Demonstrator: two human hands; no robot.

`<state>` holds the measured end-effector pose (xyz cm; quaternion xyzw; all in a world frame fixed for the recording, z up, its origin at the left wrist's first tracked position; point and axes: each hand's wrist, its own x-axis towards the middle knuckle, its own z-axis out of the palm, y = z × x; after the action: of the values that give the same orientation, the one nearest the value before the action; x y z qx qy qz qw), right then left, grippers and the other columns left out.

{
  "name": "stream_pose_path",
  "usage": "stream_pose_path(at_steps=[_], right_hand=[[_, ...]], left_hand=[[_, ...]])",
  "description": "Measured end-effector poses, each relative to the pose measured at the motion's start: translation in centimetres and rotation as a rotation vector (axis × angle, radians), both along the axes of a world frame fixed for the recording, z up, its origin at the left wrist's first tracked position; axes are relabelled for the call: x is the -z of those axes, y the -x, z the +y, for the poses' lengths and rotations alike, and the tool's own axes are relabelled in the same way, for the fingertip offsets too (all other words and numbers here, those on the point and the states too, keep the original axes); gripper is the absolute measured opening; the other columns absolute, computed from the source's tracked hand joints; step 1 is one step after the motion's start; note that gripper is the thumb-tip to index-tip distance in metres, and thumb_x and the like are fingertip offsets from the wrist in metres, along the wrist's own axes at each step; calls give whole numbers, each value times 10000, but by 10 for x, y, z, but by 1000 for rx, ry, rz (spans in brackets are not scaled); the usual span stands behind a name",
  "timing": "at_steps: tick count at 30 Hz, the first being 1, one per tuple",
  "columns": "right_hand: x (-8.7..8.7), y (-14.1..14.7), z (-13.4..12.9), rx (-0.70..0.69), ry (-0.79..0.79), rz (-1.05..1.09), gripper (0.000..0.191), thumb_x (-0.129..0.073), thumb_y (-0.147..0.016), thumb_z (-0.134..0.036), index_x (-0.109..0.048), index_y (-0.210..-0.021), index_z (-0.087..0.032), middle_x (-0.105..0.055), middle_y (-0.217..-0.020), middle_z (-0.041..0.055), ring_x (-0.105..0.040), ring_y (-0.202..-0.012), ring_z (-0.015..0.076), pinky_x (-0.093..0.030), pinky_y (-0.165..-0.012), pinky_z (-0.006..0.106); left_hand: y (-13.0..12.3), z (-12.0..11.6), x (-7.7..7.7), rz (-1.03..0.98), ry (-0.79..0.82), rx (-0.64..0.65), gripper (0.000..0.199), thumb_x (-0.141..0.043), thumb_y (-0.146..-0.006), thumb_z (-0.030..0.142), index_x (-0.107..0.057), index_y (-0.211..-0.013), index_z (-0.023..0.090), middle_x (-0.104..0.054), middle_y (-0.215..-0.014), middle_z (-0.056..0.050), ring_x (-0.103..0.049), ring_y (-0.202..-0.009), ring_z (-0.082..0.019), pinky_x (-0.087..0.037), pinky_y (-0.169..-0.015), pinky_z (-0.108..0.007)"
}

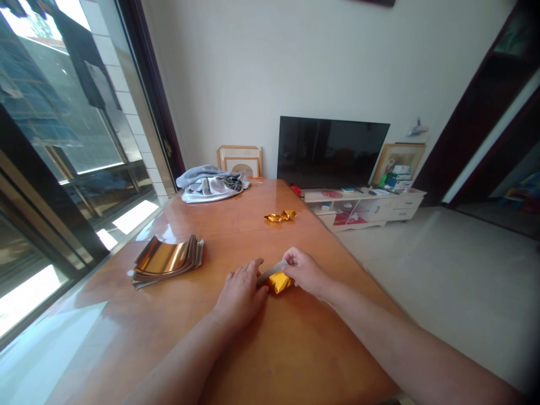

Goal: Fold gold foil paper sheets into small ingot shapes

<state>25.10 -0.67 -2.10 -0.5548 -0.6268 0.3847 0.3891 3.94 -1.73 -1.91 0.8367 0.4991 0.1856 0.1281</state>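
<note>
A gold foil sheet [280, 283], partly folded, with a greyish edge strip facing up, lies on the wooden table between my two hands. At its left end, my left hand [240, 293] holds the foil between thumb and fingers, close to the tabletop. My right hand [307, 273] pinches the upper right end of the same sheet between thumb and fingertips. Beyond the hands rests a folded gold foil piece [282, 216], narrow in its middle. To the left sits a stack of gold foil sheets [166, 259], curling up at the sides.
Crumpled grey fabric [213, 184] lies at the table's far left end, near framed pictures [240, 160] against the wall. A television [333, 152] stands on a white cabinet [396, 207] past the table's right edge. Windows line the left side.
</note>
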Motion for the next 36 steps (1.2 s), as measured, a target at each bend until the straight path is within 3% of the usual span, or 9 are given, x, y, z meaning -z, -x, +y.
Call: stream_pose_path(at_steps=[4, 7, 10, 12, 16, 20, 29, 36], right_hand=[[-1, 3, -10, 123, 187, 175, 304, -561, -789, -205, -501, -1086, -228, -613, -863, -1, -614, -719, 157, -474, -548, 227], [-3, 3, -17, 175, 206, 158, 405, -580, -775, -186, -512, -1172, -228, -635, -865, 11, -632, -738, 171, -483, -579, 241], [-8, 4, -23, 190, 198, 111, 497, -591, -767, -165, -514, -1255, -223, -648, -850, 21, -638, -729, 181, -472, -575, 247], [-11, 5, -27, 202, 227, 119, 574, -597, -762, -152, -490, -1322, -221, -647, -834, 23, -641, -721, 185, -473, -570, 251], [-12, 9, -33, 213, 303, 234, 669, -581, -768, -149, -421, -1413, -226, -604, -788, 14, -635, -676, 188, -480, -527, 257], [-7, 11, -35, 238, 316, 350, 718, -556, -757, -128, -382, -1443, -250, -611, -909, 46, -663, -769, 208, -536, -563, 279], [5, 13, -42, 277, 265, 419, 799, -599, -779, -172, -297, -1514, -261, -626, -1018, 71, -673, -941, 244, -603, -725, 338], [-3, 12, -53, 220, 320, 462, 810, -664, -802, -244, -292, -1521, -235, -626, -1108, 96, -673, -994, 244, -600, -772, 352]], left_hand=[[-2, 2, -2, 64, -47, -24, 542, -553, -870, 263, -412, -1391, 217, -613, -1261, -102, -552, -1176, -267, -395, -958, -379], [-5, -2, -10, 122, -147, -45, 437, -554, -877, 261, -495, -1308, 229, -592, -1237, -98, -538, -1142, -270, -390, -953, -384], [-9, -9, -17, 180, -163, 57, 196, -483, -923, 234, -600, -1080, 234, -605, -1097, -81, -553, -1029, -251, -404, -885, -369], [-11, -14, -20, 202, -134, 159, 172, -449, -931, 198, -610, -983, 228, -604, -1032, -74, -557, -974, -237, -411, -847, -352], [-15, -20, -22, 172, -104, 171, 224, -470, -878, 128, -574, -1057, 213, -597, -1046, -74, -561, -949, -227, -423, -849, -346], [-17, -20, -23, 170, -86, 113, 185, -430, -910, 143, -551, -1036, 201, -595, -1033, -80, -566, -913, -226, -434, -829, -351], [-16, -21, -19, 172, -111, 207, 161, -520, -859, 155, -593, -993, 208, -590, -1082, -80, -567, -965, -228, -450, -864, -353], [-17, -15, -16, 194, -121, 301, 181, -460, -950, 200, -641, -967, 198, -630, -1021, -81, -583, -965, -230, -453, -865, -360]])
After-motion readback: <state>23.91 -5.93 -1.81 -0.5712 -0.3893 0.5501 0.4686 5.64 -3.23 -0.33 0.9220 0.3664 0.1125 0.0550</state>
